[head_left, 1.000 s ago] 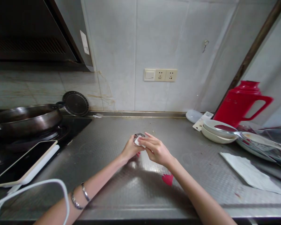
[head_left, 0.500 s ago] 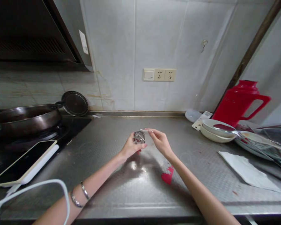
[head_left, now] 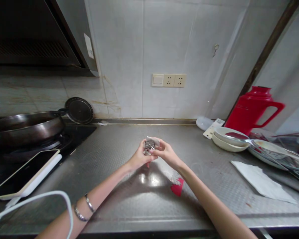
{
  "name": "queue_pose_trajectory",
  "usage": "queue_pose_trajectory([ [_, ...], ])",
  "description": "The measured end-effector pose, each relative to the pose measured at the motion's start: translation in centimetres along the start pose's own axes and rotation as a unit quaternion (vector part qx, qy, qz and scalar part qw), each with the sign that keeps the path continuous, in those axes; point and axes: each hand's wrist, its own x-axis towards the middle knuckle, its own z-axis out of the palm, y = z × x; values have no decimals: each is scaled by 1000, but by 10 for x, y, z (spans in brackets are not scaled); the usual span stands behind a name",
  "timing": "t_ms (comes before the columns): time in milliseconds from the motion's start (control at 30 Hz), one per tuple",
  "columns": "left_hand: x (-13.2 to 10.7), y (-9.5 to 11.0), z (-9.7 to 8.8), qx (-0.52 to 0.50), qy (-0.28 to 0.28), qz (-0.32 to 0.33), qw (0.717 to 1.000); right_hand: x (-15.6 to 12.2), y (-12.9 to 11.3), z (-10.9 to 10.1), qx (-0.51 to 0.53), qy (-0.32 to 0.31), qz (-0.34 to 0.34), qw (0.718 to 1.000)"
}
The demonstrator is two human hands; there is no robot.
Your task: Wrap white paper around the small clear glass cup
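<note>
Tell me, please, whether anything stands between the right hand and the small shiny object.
Nothing visible blocks the right hand: its thumb lies over the small shiny object. A thin whitish piece shows near its top.

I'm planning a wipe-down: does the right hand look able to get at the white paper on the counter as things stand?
Probably yes: the white paper lies uncovered on the right, though the right hand is busy with the small shiny object.
</note>
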Motion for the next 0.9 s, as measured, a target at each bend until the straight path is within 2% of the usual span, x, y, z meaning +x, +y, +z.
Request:
queue_pose_trajectory([
  [133,2,0,-6,12,-43,-5,999,1,-2,-2,10,18,20,1000],
  [233,1,5,-11,98,-37,37,994,2,-1,-4,21,31,70,997],
  [333,-1,8,-15,232,-3,97,968,3,3,-5,20,35,112,993],
  [500,1,1,-21,318,-25,186,930,2,12,-2,38,28,146,988],
  [600,3,-2,-21,310,-14,190,931,1,13,0,68,31,153,985],
  [733,0,4,-18,252,-15,150,956,3,13,1,97,53,154,982],
  [833,-3,10,-12,184,-38,118,975,7,17,-3,37,64,147,986],
  [900,-3,11,-10,153,-39,107,982,9,20,-10,-59,94,107,988],
])
